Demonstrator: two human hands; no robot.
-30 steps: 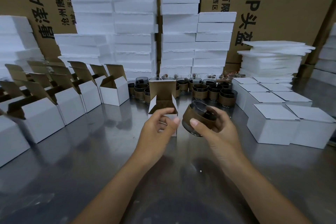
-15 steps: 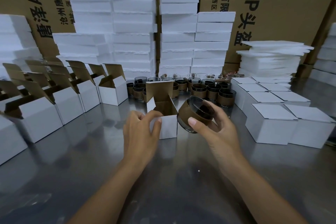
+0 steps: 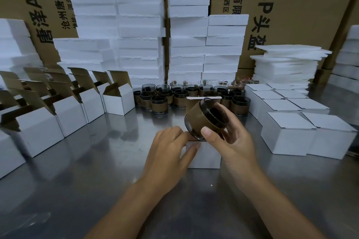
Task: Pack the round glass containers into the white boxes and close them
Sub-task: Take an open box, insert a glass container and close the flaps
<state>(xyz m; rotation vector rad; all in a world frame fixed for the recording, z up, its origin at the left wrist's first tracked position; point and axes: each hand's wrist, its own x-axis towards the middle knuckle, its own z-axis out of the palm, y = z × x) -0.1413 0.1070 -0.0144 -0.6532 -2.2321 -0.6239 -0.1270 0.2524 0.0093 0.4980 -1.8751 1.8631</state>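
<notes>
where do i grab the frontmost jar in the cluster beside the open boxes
Around its brown band, reaching from the near side and above: the frontmost jar stands upright, mouth up, with other jars packed behind and beside it, so only its near face is free.

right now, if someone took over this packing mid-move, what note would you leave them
The left grip holds the open white box on the steel table.
The right grip holds a glass container tilted just above it, not yet in.
Done: closed boxes at right.
Waiting: open boxes at left, unpacked containers behind.
Left to do: insert, close the flap, repeat.
</notes>
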